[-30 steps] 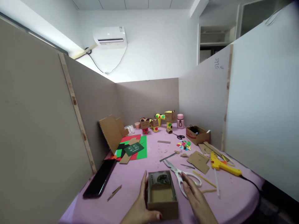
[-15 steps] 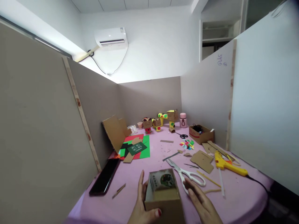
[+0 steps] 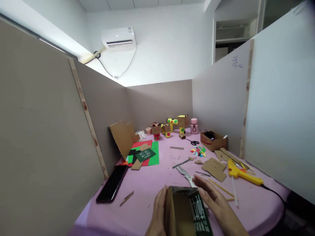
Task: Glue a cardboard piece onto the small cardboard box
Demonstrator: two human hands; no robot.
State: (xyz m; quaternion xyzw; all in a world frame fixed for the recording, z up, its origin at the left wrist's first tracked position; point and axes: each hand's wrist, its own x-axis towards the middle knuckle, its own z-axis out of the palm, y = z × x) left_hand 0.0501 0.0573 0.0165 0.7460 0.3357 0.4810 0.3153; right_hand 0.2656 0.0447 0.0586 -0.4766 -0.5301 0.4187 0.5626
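Note:
A small open cardboard box (image 3: 183, 213) is at the front edge of the table, its open side facing up toward me. Dark green print with white characters shows on its right inner wall. My left hand (image 3: 158, 211) lies along the box's left side, fingers pressed against it. On the right side, my right hand (image 3: 218, 205) has its thumb at the box's upper right edge and its fingers reaching forward. White-handled scissors (image 3: 185, 173) lie just beyond the box, their handles mostly covered by my right hand and the box.
A yellow glue gun (image 3: 243, 173) with a black cord lies to the right, near cardboard scraps (image 3: 214, 168). A dark phone (image 3: 112, 184) is at left, below coloured sheets (image 3: 155, 154). Decorated cardboard figures (image 3: 156, 131), a pink bottle (image 3: 194, 126) and a small carton (image 3: 213, 142) stand farther back.
The box has been turned, so its green-printed wall now shows on the right. My right hand has come in from beside it to touch it, and my left hand has shifted right.

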